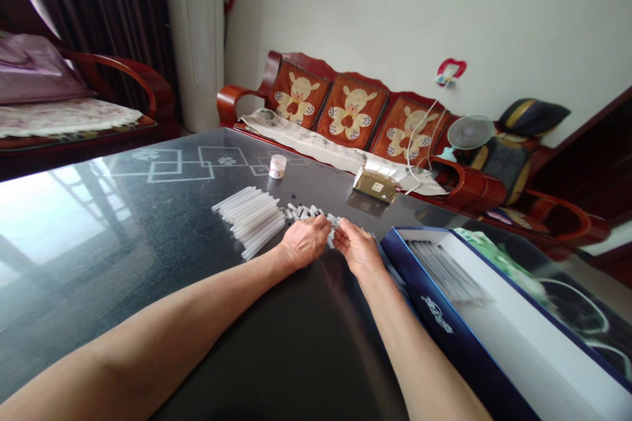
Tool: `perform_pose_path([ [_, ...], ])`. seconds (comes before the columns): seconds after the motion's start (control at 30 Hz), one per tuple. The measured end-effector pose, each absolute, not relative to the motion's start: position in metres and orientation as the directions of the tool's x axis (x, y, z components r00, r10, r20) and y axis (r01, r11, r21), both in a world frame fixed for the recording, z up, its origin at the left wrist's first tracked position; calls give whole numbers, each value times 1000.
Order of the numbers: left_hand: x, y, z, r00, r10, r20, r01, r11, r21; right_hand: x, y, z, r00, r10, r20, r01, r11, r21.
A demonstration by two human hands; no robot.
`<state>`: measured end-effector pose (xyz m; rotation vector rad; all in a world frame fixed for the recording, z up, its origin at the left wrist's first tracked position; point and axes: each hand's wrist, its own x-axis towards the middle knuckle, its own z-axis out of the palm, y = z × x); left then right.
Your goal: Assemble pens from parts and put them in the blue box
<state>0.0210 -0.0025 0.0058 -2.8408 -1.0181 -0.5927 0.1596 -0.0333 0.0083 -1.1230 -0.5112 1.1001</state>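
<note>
My left hand (307, 241) is closed, its fingertips pinched over a small heap of short white and black pieces (302, 212) on the dark table. Close beside it, my right hand (356, 245) has its thumb and fingers pressed together at a small whitish piece. What exactly either hand pinches is too small to make out. Left of the hands lies a pile of translucent white tubes (251, 216), side by side. To the right, a blue box (459, 335) with a white inside holds a row of similar tubes with dark ends (447, 273).
A small white round tub (278, 166) stands behind the tubes. A gold-coloured box (375, 185) sits near the far edge of the glossy table (162, 237). Beyond the blue box lies a green and white plastic bag (503, 256). A wooden sofa (353, 112) and a small fan (469, 133) are behind.
</note>
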Motion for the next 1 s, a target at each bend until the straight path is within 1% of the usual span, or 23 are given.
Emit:
perform_pose_path([
  [0.1,22,-3,5,704,600,380,628,-776,63,159,-33,8,417,887,-199,-446,9,-895],
  [0.17,23,-1,3,690,608,394,635,-769,74,158,-32,8,419,888,-190,-425,7,-905],
  [0.27,24,3,0,656,614,439,647,-757,91,160,-33,9,424,900,-107,-318,37,-947],
  [0.37,22,6,0,603,611,514,673,-735,84,166,-34,14,409,911,60,-112,115,-987],
  [0.43,21,7,0,565,603,563,689,-720,81,171,-37,22,337,925,176,105,149,-983],
  [0.47,20,7,-1,551,595,586,689,-720,83,174,-39,27,283,933,223,234,159,-959],
  [0.53,19,8,-2,548,560,622,666,-741,80,177,-42,40,160,940,302,488,191,-851],
  [0.6,19,7,-3,559,522,644,633,-770,75,178,-46,56,25,937,350,695,235,-679],
  [0.63,20,7,-4,568,502,652,614,-786,71,179,-49,64,-42,936,349,775,251,-580],
  [0.7,20,6,-4,581,453,676,572,-819,57,184,-56,80,-141,938,317,881,265,-391],
  [0.77,20,5,-2,561,409,720,548,-835,48,199,-68,95,-167,934,316,929,256,-266],
  [0.83,19,5,-1,510,393,765,549,-833,62,229,-85,107,-117,919,377,956,208,-209],
  [0.87,19,6,-1,490,395,777,551,-831,75,249,-95,111,-53,909,414,970,145,-195],
  [0.93,19,8,-2,474,403,783,549,-831,95,295,-116,113,153,880,450,984,-91,-156],
  [1.0,20,10,-5,478,410,777,546,-832,103,339,-134,107,367,814,450,926,-365,-96],
])
